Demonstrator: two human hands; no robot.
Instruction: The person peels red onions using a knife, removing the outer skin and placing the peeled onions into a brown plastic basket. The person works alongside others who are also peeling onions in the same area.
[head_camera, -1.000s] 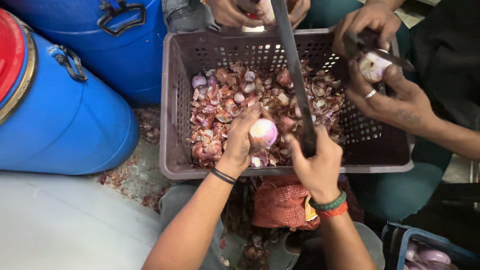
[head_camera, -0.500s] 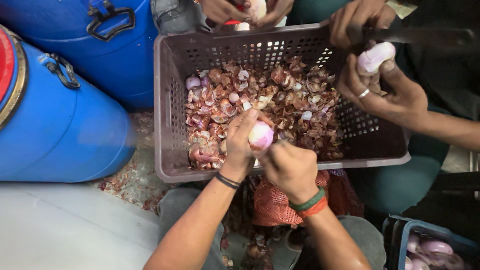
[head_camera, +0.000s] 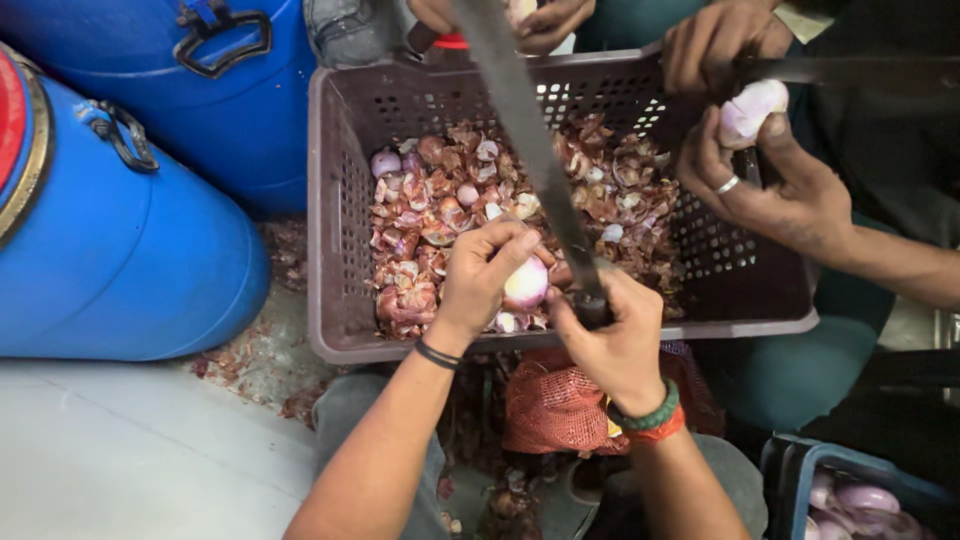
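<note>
While the left hand (head_camera: 487, 272) curls its fingers around a peeled onion (head_camera: 526, 283) and holds it over the near edge of the perforated crate (head_camera: 335, 200), the right hand (head_camera: 612, 335) is clenched tight on the handle of a long knife (head_camera: 525, 130) whose blade slants up and away across the crate. The thumb and fingertips of the left hand sit just beside the base of that blade, so a slip on the slick, bare onion could bring the edge against them. Wet onion skin would make such a slip likelier, and the onion could drop among the onion peels (head_camera: 440, 215) that fill the crate. A co-worker's hands (head_camera: 760, 190) hold another onion (head_camera: 752, 106) and a second knife over the far right corner, close to the slanting blade, so a sudden swing from either side could bring blade and hand together. Blue drums (head_camera: 130, 250) crowd the left side, limiting elbow room.
</note>
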